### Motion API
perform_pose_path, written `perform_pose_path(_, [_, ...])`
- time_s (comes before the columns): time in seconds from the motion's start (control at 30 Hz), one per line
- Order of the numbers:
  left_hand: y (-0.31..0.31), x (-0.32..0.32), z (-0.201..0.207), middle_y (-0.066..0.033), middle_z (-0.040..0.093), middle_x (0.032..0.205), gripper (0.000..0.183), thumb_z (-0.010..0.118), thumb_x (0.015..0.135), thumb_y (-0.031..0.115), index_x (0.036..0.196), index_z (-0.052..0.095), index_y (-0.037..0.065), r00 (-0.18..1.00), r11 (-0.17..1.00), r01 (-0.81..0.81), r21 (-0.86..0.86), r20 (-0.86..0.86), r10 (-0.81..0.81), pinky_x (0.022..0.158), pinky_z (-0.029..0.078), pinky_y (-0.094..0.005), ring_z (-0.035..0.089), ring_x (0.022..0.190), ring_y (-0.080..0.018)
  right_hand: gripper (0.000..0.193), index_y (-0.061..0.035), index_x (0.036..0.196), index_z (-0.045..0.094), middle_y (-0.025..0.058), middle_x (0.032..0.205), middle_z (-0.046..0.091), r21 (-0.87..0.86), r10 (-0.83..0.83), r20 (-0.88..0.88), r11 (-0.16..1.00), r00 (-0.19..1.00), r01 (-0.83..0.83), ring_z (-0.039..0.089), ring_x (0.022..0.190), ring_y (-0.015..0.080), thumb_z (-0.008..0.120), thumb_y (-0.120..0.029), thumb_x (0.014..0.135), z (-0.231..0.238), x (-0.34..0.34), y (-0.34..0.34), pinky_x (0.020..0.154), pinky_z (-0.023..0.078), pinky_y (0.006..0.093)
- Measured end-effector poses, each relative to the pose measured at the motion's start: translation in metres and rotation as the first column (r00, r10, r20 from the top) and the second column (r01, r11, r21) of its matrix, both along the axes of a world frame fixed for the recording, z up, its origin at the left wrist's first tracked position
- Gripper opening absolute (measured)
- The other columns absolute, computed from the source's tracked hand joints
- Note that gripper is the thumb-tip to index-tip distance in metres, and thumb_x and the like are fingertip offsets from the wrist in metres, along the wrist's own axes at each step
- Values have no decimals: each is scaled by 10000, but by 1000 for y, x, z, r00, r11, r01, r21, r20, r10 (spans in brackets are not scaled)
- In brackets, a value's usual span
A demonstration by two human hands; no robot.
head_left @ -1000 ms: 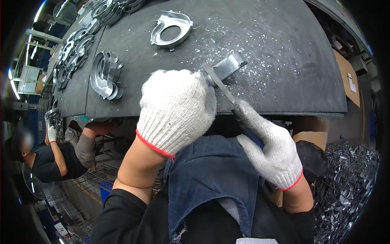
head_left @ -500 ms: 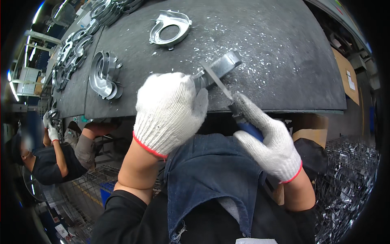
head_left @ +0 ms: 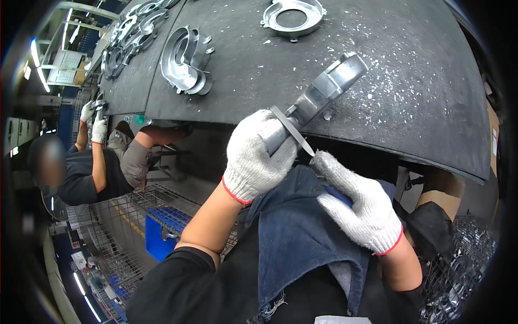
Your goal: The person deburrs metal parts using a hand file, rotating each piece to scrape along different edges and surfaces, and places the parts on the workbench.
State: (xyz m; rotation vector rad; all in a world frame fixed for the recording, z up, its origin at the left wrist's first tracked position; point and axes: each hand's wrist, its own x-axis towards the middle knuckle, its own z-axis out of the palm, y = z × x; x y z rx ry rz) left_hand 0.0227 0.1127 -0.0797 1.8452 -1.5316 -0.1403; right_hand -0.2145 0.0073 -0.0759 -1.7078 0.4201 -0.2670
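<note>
My left hand [head_left: 256,156], in a white knit glove with a red cuff, is closed around one end of a silvery cast metal part [head_left: 321,97]. The part slants up and away to the right, its far end over the tabletop. In my right hand [head_left: 361,208], gloved alike, is a metal file [head_left: 294,131]. The file's flat blade lies across the part close to my left fingers; its handle is mostly hidden by the glove. Two similar curved castings lie on the table: one [head_left: 186,62] to the left, another with a round opening [head_left: 307,29] at the far side.
Metal chips [head_left: 391,78] are scattered over the dark tabletop [head_left: 431,124]. More castings [head_left: 127,40] are piled at the far left. A co-worker [head_left: 89,173] handles a part at the left. A wire basket of metal pieces [head_left: 458,270] stands at the lower right; a blue bin [head_left: 162,235] sits lower left.
The view has turned, so the table sits farther up and right. The casting now shows more of its length, and the file has moved down along it toward my left fingers.
</note>
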Motion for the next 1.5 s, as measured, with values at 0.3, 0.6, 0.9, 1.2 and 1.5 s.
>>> perform_pose_path(0.3, [-6, -1, 14, -151, 768, 957, 193, 863, 854, 141, 1019, 807, 58, 999, 998, -30, 46, 40, 28, 785, 592, -433, 753, 853, -355, 872, 41, 1652, 474, 212, 1541, 675, 203, 109, 31, 973, 994, -113, 682, 1370, 239, 905, -179, 926, 33, -5, -11, 1167, 519, 374])
perform_pose_path(0.6, [-66, -43, 65, -147, 694, 777, 166, 785, 904, 227, 893, 765, 63, 881, 998, -2, 67, 472, -30, 708, 559, -496, 703, 750, -381, 670, -260, 1599, 613, 175, 980, 735, -640, -441, -179, 731, 879, 236, 756, 800, 397, 780, -104, 970, 35, -27, -5, 765, 642, 461])
perform_pose_path(0.9, [-94, -68, 81, -142, 717, 762, 217, 756, 949, 283, 872, 769, 80, 820, 978, -85, 193, 571, -41, 660, 571, -483, 719, 700, -365, 695, -14, 1666, 479, 317, 1539, 635, -116, -516, -28, 852, 856, 510, 643, 1447, 322, 736, -130, 1032, 28, -40, -28, 1222, 472, 380])
perform_pose_path(1.2, [-87, -76, 81, -174, 761, 826, 222, 745, 971, 263, 889, 796, 64, 816, 970, -131, 204, 577, -11, 743, 604, -476, 755, 778, -384, 836, 27, 1709, 389, 174, 1599, 608, 267, -543, -79, 797, 836, 542, 611, 1387, 195, 782, -87, 980, 41, -36, -29, 1164, 500, 338])
perform_pose_path(1.5, [-65, 43, 87, -159, 677, 1425, 759, 937, 755, 129, 1455, 648, 93, 923, 989, -94, 115, 382, 43, 1122, 537, -453, 643, 1360, -351, 1056, 61, 1690, 401, 193, 1637, 573, 53, -457, 100, 889, 884, 454, 560, 1479, 232, 953, -90, 803, 5, 0, -35, 1254, 414, 365])
